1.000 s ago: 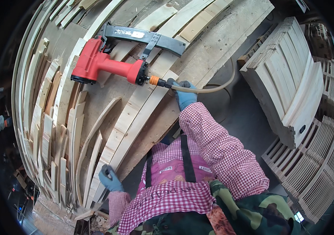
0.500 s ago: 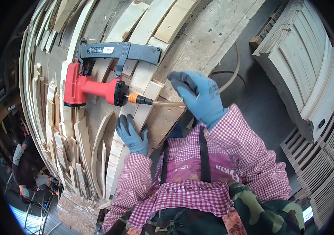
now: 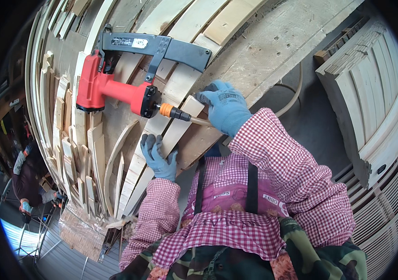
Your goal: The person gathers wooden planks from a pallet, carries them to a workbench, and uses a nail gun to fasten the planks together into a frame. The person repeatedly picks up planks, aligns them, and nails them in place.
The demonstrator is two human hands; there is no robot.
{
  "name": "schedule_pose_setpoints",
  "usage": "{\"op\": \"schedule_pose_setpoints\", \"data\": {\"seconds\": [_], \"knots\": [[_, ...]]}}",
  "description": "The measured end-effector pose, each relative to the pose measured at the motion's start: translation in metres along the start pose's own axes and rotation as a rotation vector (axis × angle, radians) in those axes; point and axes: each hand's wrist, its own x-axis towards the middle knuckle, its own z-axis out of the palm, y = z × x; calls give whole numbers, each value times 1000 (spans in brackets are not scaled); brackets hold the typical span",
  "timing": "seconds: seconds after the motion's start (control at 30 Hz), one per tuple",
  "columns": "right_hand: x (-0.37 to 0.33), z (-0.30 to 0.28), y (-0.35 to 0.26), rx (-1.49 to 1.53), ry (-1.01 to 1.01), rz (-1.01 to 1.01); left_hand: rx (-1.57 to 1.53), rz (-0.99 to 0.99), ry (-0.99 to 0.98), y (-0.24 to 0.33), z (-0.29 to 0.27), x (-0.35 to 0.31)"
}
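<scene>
My left hand [image 3: 159, 157], in a blue-grey coated glove, lies with its fingers spread on pale wooden slats. My right hand [image 3: 229, 108], gloved alike, has its fingers bent and closed at the upper end of a short wooden slat [image 3: 180, 125]; the thumb is hidden. Beyond the hands a red nail gun [image 3: 117, 88] with a dark curved magazine [image 3: 161, 50] lies on its side across the slats. From its orange and black coupling [image 3: 173, 112] a beige air hose [image 3: 200, 121] passes beneath my right hand.
Several loose wooden strips [image 3: 94, 154] crowd the left of the worn wooden worktop [image 3: 259, 56]. On the right stands a stack of curved wooden panels [image 3: 362, 93], with slatted pieces [image 3: 385, 219] below. Another person [image 3: 28, 177] is at the far left.
My right hand has come down and left from above the hose to the slat's end. My left hand stays on the slats. The view has shifted slightly.
</scene>
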Motion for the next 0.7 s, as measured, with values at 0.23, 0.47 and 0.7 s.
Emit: {"op": "schedule_pose_setpoints", "data": {"seconds": [0.23,0.47,0.7], "knots": [[-4,14,18,215,93,-104,340,-7,-66,5,-15,-12],[-66,-2,-7,443,479,-383,540,-165,-238,17,-23,-16],[-100,91,35,647,46,-47,507,-293,-365,28,-21,-5]]}}
